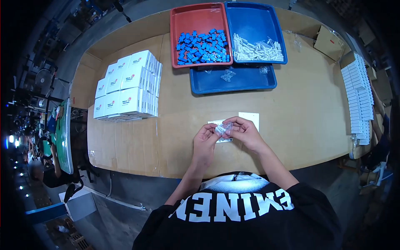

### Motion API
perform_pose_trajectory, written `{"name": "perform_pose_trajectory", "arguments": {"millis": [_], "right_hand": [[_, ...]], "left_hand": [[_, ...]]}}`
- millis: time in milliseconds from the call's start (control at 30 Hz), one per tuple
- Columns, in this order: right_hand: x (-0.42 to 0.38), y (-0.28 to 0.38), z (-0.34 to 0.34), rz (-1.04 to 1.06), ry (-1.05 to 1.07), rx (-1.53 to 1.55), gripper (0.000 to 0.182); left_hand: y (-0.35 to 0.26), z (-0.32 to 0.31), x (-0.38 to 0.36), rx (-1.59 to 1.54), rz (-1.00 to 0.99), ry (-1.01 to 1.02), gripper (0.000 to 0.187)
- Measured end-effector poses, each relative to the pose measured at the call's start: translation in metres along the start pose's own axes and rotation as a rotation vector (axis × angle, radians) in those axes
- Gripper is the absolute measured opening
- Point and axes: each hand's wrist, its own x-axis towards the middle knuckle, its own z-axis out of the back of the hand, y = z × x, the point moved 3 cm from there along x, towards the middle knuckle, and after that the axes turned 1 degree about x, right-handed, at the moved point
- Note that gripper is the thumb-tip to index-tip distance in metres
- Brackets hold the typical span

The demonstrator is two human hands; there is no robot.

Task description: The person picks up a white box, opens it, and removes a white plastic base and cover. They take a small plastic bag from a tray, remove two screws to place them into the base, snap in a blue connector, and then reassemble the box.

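Observation:
Between my two hands, over the near middle of the table, is a small clear plastic bag (222, 128) with small white pieces in it. My left hand (205, 139) pinches the bag's left side with thumb and fingertips. On the other side, my right hand (246, 134) grips the bag's upper right part. Below the hands lies a white printed piece (225, 139), partly covered by them. A flat white piece (251, 118) rests just beyond my right hand.
A red tray (199, 11) of blue parts and a blue tray (253, 14) of white parts overlap a lower blue tray (233, 86). White boxes (129, 100) are stacked left, more boxes (357, 100) far right. A person (50, 173) is at far left.

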Motion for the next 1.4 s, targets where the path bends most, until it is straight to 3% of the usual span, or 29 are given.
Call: {"name": "perform_pose_trajectory", "arguments": {"millis": [733,1100,1300,1400], "right_hand": [[0.002,-0.011,-0.001,-0.031,-0.073,-0.041,0.023],[0.002,-0.008,-0.008,0.015,-0.09,0.046,0.03],[0.004,-0.013,-0.004,0.001,-0.09,0.042,0.032],[0.002,-0.014,-0.003,0.021,-0.122,0.044,0.028]], "left_hand": [[-0.009,-0.005,-0.002,-0.017,0.005,0.003,0.034],[-0.005,0.002,-0.001,0.072,-0.03,-0.097,0.022],[-0.007,-0.003,-0.002,0.044,0.04,0.003,0.023],[0.0,0.004,0.001,0.069,-0.023,0.011,0.025]]}}
